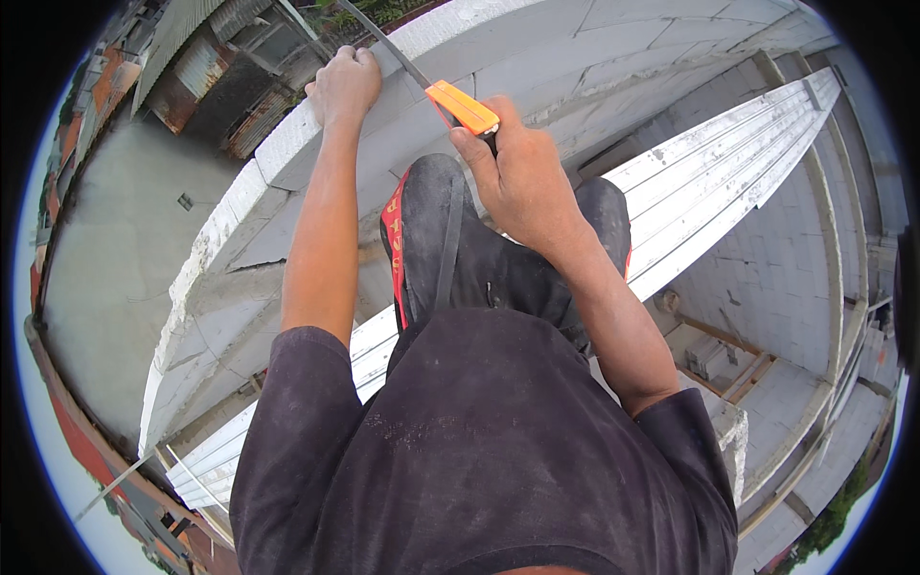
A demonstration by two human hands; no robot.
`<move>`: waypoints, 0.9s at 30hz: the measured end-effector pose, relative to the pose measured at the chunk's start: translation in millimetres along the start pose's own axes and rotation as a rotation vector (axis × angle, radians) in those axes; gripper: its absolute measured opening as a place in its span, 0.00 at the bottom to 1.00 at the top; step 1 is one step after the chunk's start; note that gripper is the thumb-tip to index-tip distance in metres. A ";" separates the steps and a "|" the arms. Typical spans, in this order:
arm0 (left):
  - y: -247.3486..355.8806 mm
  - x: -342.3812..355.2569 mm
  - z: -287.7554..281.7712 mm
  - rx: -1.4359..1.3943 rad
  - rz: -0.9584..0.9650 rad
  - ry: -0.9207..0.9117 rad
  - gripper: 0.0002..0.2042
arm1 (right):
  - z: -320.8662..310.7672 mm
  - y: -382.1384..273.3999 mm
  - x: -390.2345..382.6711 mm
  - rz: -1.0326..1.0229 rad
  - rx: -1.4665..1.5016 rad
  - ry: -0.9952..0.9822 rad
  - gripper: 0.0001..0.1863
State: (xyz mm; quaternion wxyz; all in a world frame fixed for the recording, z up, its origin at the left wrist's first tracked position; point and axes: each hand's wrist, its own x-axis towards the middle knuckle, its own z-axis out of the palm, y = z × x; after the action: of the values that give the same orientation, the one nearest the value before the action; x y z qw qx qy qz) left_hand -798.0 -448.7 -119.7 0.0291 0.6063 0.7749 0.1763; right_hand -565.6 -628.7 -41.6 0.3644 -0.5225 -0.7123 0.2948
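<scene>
My right hand [522,182] is wrapped round the orange handle of a hand saw [463,107]. Its long, narrow blade slants up and to the left across the top of a pale block wall [450,27], running out past the upper edge of the picture. Whether the teeth bite into a block cannot be seen. My left hand [347,84] grips the wall's top edge to the left of the blade, with its fingers curled and their tips partly hidden. Dust coats both hands.
Under my knees, a long white ribbed plank platform [709,163] runs from lower left to upper right. Below on the right are block walls and a wooden frame [738,359]. Beyond the wall lie a grey yard [125,220] far down and a rusty metal shed [206,72].
</scene>
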 end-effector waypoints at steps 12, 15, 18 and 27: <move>2.3 1.2 5.6 -0.006 0.019 0.060 0.26 | 1.7 15.7 -27.2 0.011 0.043 0.036 0.14; -4.5 1.9 2.6 0.008 0.006 0.047 0.26 | 2.7 16.9 -24.9 0.023 0.018 0.009 0.15; -6.7 -2.0 2.0 0.007 0.016 0.048 0.26 | -11.4 37.0 -96.2 -0.016 0.106 0.025 0.14; -0.1 -1.9 5.3 0.007 0.018 0.064 0.26 | 1.1 -1.4 -5.7 0.052 -0.014 -0.023 0.15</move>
State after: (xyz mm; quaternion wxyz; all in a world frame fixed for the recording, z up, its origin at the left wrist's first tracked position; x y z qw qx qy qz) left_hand -796.2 -449.3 -124.9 0.0006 0.6074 0.7705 0.1933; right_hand -566.2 -634.5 -42.3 0.3446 -0.5400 -0.7046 0.3053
